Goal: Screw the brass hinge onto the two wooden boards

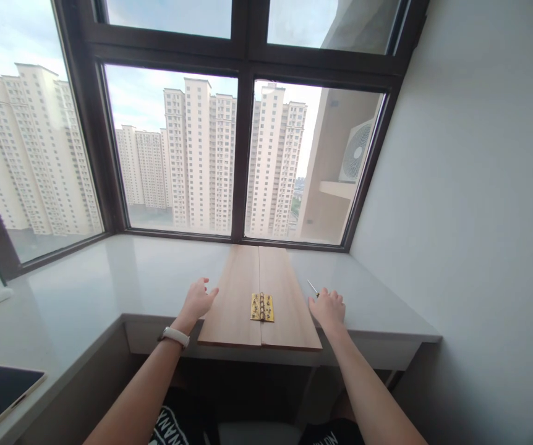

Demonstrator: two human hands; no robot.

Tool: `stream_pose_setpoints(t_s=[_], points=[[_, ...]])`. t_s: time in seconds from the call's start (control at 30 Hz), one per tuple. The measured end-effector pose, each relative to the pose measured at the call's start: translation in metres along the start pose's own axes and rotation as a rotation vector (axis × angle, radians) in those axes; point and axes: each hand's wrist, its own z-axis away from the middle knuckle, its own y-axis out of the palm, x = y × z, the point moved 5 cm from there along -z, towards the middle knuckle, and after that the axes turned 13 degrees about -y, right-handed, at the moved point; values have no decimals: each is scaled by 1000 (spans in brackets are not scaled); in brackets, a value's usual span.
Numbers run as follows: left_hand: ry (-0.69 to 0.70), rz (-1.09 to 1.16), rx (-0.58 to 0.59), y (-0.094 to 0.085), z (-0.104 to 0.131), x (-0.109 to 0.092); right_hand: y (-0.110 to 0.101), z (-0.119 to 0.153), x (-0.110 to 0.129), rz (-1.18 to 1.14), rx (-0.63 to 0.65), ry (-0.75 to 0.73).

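Two pale wooden boards (238, 278) lie side by side, their long edges meeting in a narrow seam. A brass-coloured hinge (262, 307) lies open across that seam near the front, with several small screws on its two leaves. My left hand (199, 300) is at the left edge of the boards, thumb and fingers apart, nothing in it. To the right of the boards, my right hand (329, 307) is closed around the handle end of a screwdriver (313, 288). Its thin metal shaft sticks out up and to the left; most of the handle is hidden by my fingers.
The boards rest on a white windowsill counter (155, 272), slightly overhanging its front edge. A tablet or phone (2, 395) lies on the counter at lower left. A dark-framed window (243, 154) stands behind, and a white wall (480, 185) rises at right.
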Motion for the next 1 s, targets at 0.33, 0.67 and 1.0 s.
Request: stream_pose_setpoints(t_s=[0.33, 0.67, 1.0], points=[[-47, -44, 23, -20, 66, 46, 0, 13, -3, -236, 127, 2], [-106, 265, 120, 10, 77, 31, 2, 79, 42, -223, 136, -105], [-139, 425, 171, 9, 91, -2, -25, 82, 29, -424, 111, 49]])
